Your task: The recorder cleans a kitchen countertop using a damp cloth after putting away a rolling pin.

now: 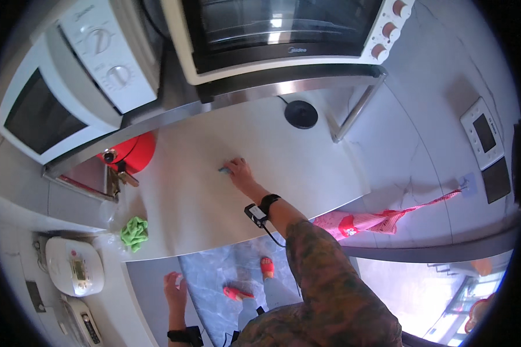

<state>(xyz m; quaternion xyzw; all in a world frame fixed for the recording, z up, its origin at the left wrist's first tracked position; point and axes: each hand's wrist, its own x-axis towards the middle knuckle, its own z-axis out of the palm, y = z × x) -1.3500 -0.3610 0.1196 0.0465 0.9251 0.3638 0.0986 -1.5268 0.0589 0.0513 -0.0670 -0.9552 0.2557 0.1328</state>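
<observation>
My right hand [239, 172] reaches out over the pale countertop [260, 130], its fingers closed on a small blue piece [224, 170], perhaps a cloth or sponge. Most of that piece is hidden under the fingers. Lower left, my left hand [175, 289] hangs in front of the counter edge with curled fingers. A small whitish patch shows between its thumb and fingers; whether it is a held thing is unclear. A crumpled green cloth [134, 233] lies at the counter's left corner, apart from both hands.
A metal rack [286, 86] carries a Midea oven [282, 52] and a white microwave [61, 91]. Beneath it are a black round kettle base [301, 114] and a red pot or kettle [139, 154]. Left stands a rice cooker [74, 266]; a pink apron [373, 221] hangs right.
</observation>
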